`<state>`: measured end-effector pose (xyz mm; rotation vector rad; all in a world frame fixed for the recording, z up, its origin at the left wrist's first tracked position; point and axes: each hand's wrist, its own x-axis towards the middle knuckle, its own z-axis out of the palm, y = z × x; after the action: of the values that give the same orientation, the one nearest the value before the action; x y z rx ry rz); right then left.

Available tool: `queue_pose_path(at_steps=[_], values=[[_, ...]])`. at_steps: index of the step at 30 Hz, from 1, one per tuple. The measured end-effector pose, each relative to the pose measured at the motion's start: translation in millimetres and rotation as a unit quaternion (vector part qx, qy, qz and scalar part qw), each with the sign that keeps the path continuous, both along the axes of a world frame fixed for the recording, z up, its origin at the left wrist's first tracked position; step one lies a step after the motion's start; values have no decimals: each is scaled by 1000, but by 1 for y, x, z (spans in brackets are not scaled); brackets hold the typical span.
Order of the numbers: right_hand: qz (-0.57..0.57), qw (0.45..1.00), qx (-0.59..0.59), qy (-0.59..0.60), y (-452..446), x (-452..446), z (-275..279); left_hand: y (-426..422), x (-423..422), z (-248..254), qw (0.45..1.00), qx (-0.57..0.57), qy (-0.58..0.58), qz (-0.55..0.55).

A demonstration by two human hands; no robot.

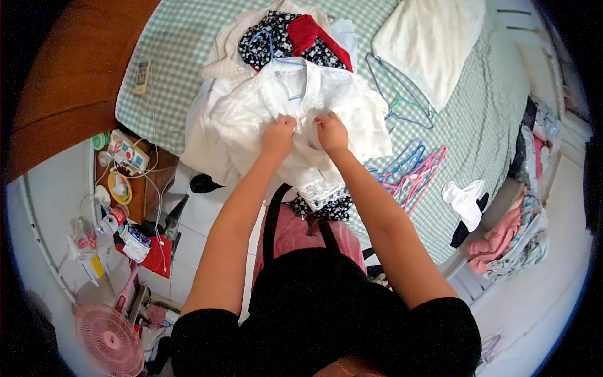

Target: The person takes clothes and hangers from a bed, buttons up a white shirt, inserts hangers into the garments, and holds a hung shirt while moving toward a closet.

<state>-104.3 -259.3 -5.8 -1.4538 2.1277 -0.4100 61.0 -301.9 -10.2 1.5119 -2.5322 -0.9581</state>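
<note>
The blouse [242, 113] is white and lies directly under both hands, spread over other clothes at the near side of the bed [182, 38]. The left hand [281, 133] and the right hand [331, 131] are just beside each other but apart, each curled into a fist and clamped on the blouse's front, one on either side of the front opening. Its collar sits just beyond the hands, its sleeves spread out to the left and right of them, and its lower part hangs nearer the body, between the forearms.

A blue hanger [287, 61] is inside the collar, its hook pointing away from the hands. Beyond it lies a black-and-white floral garment [270, 28] with a red part [304, 32], on top of paler clothes.

To the right of the right hand, a pile of pink and blue hangers [429, 176] rests near the forearm. Farther forward on that side are a green and a blue hanger, touching a cream cloth [433, 44]. Well apart to the right, a small white cloth [465, 201] lies near the bed's edge.

To the left of the left hand, well apart, a remote [143, 76] lies on the bed. Nearer the body on that side stands a pink fan [112, 339].
</note>
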Motion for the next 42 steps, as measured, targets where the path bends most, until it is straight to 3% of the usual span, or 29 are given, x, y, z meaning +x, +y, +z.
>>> queue_pose_path(at_steps=[4,7,9,13,16,18,19,21,24,27,35,42], values=[[18,1000,-2,24,-1,13,-3,0,0,9,1000,-2,11,7],[60,997,-10,42,-5,13,0,-3,-6,12,999,-26,-21,-9],[148,984,-21,93,-10,11,2,-4,-11,12,995,-79,-64,-18],[164,975,-56,137,-13,9,-13,-2,-18,1,991,-93,-91,-30],[138,984,-43,104,-13,10,-8,2,-21,0,988,-117,-100,-27],[-14,999,-3,-32,-12,12,4,4,-22,5,991,-125,-44,37],[-13,999,-5,-31,-10,11,8,1,-21,12,990,-126,-42,38],[-72,989,-79,-98,-4,6,17,-3,-17,29,994,-39,72,77],[-103,972,-115,-178,1,6,36,-6,-17,65,982,-47,156,95],[-110,958,-147,-219,-2,8,69,-8,-20,87,961,-25,256,104],[-106,969,-141,-174,-7,-11,95,-13,-19,117,949,108,264,135],[-52,952,-135,-269,2,-12,120,0,-32,109,942,118,292,113]])
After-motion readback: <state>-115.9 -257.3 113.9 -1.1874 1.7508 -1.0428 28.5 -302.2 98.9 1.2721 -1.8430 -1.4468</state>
